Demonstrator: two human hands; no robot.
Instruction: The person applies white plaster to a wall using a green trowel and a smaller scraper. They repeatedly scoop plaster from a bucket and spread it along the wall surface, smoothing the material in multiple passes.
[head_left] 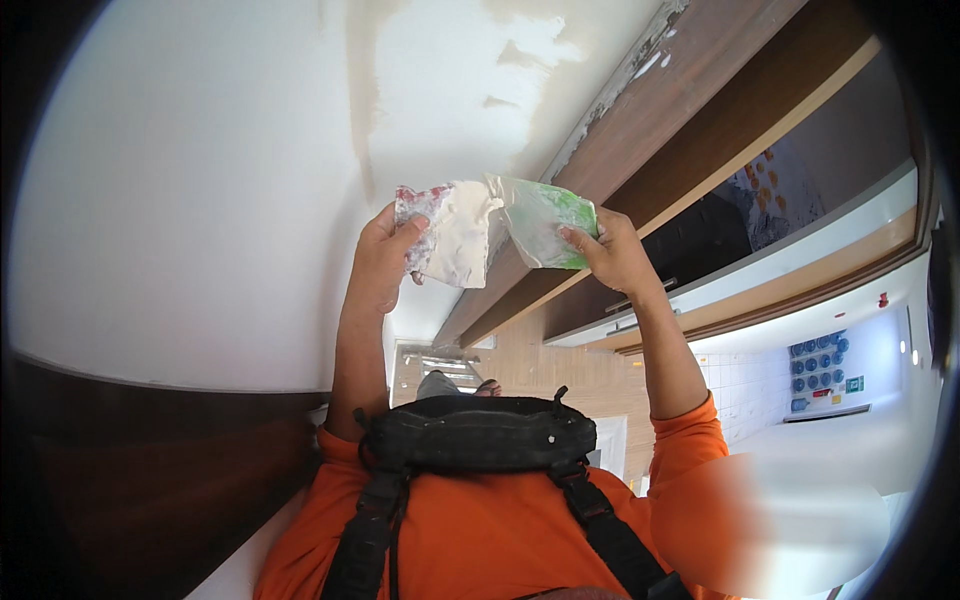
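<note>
My left hand [383, 255] is closed on a flat, red-edged putty spreader [408, 205], its thumb pressed on the face. Thick cream-white putty [462, 235] covers most of that spreader. In my right hand [614, 255] I grip a thin green putty spreader [570, 208], coated with a hazy whitish smear. The two spreaders are held up in front of the wall, their inner edges close together near the top. Whether those edges touch I cannot tell.
Beige, patchy filler marks the white wall [250, 190] ahead. A brown wooden frame [640, 150] with a chipped, whitened edge runs diagonally on the right, beside an opening with dark items. A black pouch [480, 432] hangs at my chest. Blue water bottles [818, 362] stand far right.
</note>
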